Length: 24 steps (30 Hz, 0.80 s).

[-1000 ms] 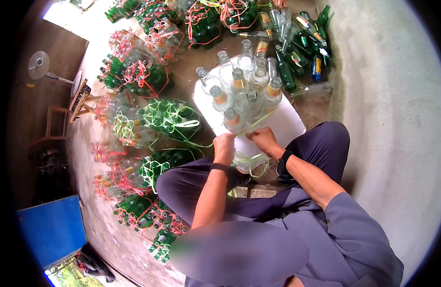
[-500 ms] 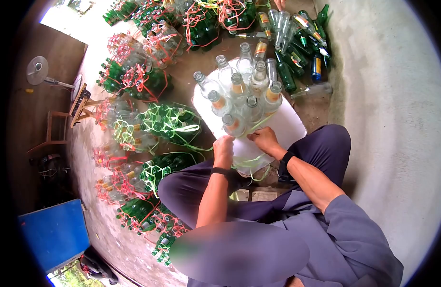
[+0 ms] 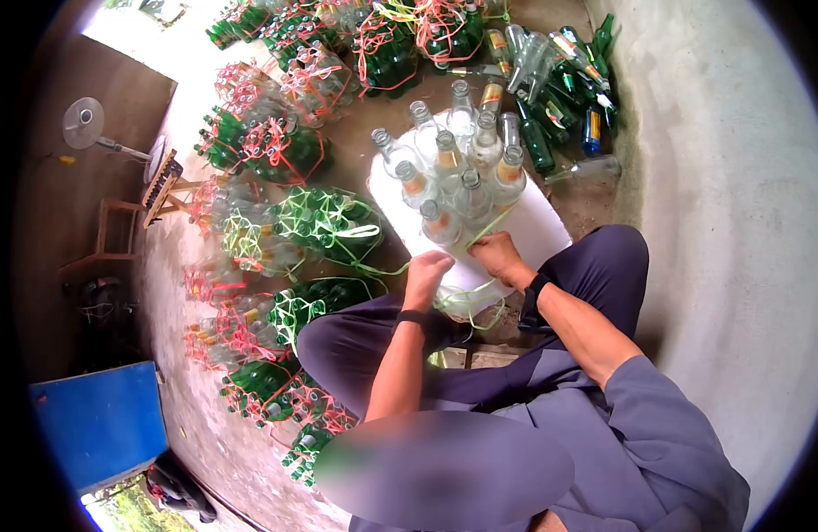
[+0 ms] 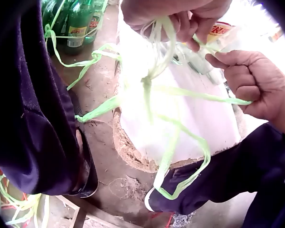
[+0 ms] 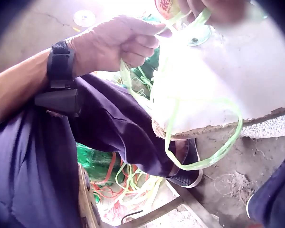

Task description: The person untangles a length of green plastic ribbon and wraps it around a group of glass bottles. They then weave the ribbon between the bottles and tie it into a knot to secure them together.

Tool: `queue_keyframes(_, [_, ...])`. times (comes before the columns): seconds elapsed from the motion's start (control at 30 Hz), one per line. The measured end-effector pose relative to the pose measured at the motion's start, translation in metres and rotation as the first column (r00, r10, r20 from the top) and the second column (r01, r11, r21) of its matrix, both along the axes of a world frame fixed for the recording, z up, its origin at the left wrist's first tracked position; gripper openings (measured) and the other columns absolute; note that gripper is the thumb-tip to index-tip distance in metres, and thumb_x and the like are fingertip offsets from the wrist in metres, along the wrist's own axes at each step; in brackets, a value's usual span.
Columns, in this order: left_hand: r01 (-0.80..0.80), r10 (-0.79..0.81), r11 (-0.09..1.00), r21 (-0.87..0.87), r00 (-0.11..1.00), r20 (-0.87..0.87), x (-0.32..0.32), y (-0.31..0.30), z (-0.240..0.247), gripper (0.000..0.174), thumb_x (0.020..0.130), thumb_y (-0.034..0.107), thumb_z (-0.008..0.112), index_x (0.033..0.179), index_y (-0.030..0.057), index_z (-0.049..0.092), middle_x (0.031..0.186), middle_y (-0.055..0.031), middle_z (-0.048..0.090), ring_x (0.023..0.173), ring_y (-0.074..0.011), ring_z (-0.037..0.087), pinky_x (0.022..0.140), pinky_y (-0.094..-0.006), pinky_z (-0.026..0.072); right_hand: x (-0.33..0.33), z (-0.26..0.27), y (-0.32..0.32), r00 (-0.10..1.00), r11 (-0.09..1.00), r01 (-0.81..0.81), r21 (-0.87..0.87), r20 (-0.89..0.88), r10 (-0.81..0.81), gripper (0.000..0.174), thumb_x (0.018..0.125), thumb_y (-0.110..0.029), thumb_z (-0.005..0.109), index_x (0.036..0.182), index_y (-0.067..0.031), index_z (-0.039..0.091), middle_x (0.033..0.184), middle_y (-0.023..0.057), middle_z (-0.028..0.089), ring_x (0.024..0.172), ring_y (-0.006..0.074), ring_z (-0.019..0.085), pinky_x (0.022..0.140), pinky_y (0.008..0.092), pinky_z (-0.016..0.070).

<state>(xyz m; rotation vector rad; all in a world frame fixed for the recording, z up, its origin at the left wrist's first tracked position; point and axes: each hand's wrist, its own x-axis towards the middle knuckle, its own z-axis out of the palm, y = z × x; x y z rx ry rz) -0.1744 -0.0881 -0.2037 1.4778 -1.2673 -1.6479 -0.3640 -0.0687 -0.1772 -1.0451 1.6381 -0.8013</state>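
Several clear glass bottles (image 3: 441,223) stand grouped on a white board (image 3: 538,217). At the near side of the group, my left hand (image 3: 429,273) and right hand (image 3: 500,257) are close together. Pale green strap (image 4: 199,96) runs between them. In the left wrist view my left hand (image 4: 180,18) grips a bunch of strap, and my right hand (image 4: 259,85) pinches it with fingers curled. The right wrist view shows my left hand (image 5: 116,43) holding strap and my right hand (image 5: 223,9), partly cut off. A strap loop (image 5: 206,164) hangs over the board's edge.
Bundled bottles tied with red and green strap (image 3: 325,222) stand on the left. Loose bottles (image 3: 535,142) lie beyond the board at the right, beside a pale wall (image 3: 719,195). My bent knees (image 3: 604,266) flank the board. A fan (image 3: 85,122) stands far left.
The head view has shifted slightly, moving the scene a little to the right. My left hand has changed its pose slightly beside the bottles; my right hand keeps its pinch.
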Motion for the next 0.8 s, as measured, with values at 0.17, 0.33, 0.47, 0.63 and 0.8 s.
queue_keyframes(0.17, [0.133,-0.081,0.976,-0.173,0.957,0.279,-0.001,-0.001,-0.009,0.020,0.084,0.017,0.069,0.089,-0.0017,0.073,0.071,-0.0011,0.065,0.063,-0.0092,0.055,0.061,-0.0271,0.0441,-0.002,0.017,-0.001,0.847,0.943,0.123,0.308,0.462,-0.261,0.010,0.088,-0.013,0.068,0.087,-0.0036,0.066,0.057,-0.0071,0.039,0.044,0.0049,0.031,0.040,0.0267,0.0179])
queue_keyframes(0.33, [0.204,-0.088,0.969,-0.140,0.813,0.575,0.003,0.001,0.015,0.025,0.083,0.029,0.066,0.095,0.0101,0.076,0.083,-0.0114,0.071,0.078,-0.0268,0.067,0.073,-0.0385,0.0515,-0.001,0.010,0.000,0.807,0.922,0.157,0.353,0.493,-0.326,0.014,0.086,-0.012,0.071,0.080,-0.0063,0.059,0.058,-0.0073,0.036,0.043,0.0051,0.030,0.040,0.0271,0.0161])
queue_keyframes(0.47, [0.139,-0.009,0.982,-0.125,0.702,0.712,0.008,0.001,0.034,0.024,0.083,0.031,0.062,0.093,0.0158,0.077,0.092,-0.0153,0.073,0.090,-0.0360,0.069,0.081,-0.0444,0.0531,-0.002,0.006,-0.002,0.812,0.908,0.177,0.381,0.464,-0.353,0.020,0.084,-0.011,0.072,0.074,-0.0085,0.054,0.058,-0.0059,0.036,0.043,0.0065,0.030,0.041,0.0289,0.0154])
queue_keyframes(0.63, [0.036,0.258,0.918,-0.396,0.703,0.663,0.016,-0.006,0.014,0.027,0.083,0.026,0.066,0.093,0.0025,0.075,0.084,-0.0156,0.073,0.082,-0.0313,0.071,0.077,-0.0404,0.0536,0.000,0.002,-0.003,0.809,0.897,0.228,0.379,0.439,-0.391,0.021,0.080,-0.012,0.073,0.069,-0.0076,0.056,0.056,-0.0016,0.041,0.043,0.0103,0.034,0.041,0.0320,0.0196])
queue_keyframes(0.8, [0.037,0.369,0.846,-0.531,0.679,0.635,0.014,-0.006,0.027,0.024,0.088,0.023,0.065,0.090,0.0007,0.074,0.076,-0.0132,0.072,0.065,-0.0239,0.068,0.066,-0.0359,0.0529,0.001,-0.004,-0.001,0.791,0.904,0.203,0.376,0.482,-0.378,0.018,0.077,-0.014,0.075,0.069,-0.0053,0.061,0.055,0.0017,0.046,0.042,0.0127,0.037,0.040,0.0330,0.0246])
